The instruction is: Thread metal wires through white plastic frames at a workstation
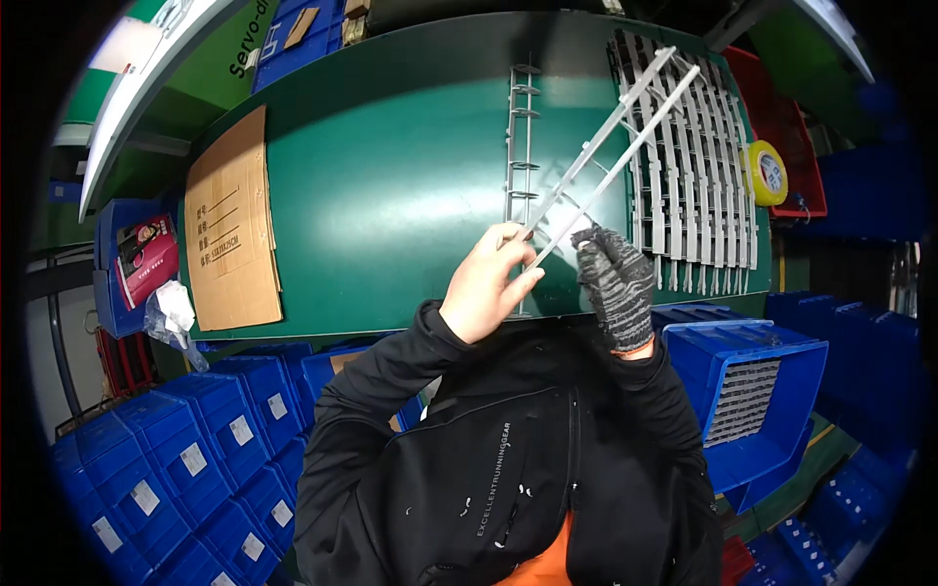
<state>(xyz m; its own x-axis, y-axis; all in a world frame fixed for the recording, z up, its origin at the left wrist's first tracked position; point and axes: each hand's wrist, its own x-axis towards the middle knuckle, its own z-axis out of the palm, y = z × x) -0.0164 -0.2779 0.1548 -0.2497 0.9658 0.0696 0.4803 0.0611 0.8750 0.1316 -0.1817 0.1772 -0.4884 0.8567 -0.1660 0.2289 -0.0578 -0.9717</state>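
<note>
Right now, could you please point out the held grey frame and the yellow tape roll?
Held grey frame (592, 151), head view: on its left rail.
Yellow tape roll (754, 174), head view: on its yellow outer side.

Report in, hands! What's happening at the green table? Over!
Left hand: holding grey ladder-shaped strip. Gloved right hand: close beside it, grip unclear. Second strip: lying on green table, beyond left hand.

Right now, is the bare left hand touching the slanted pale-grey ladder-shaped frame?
Touching: in the head view, the left hand pinches the frame at its lower end.
</note>
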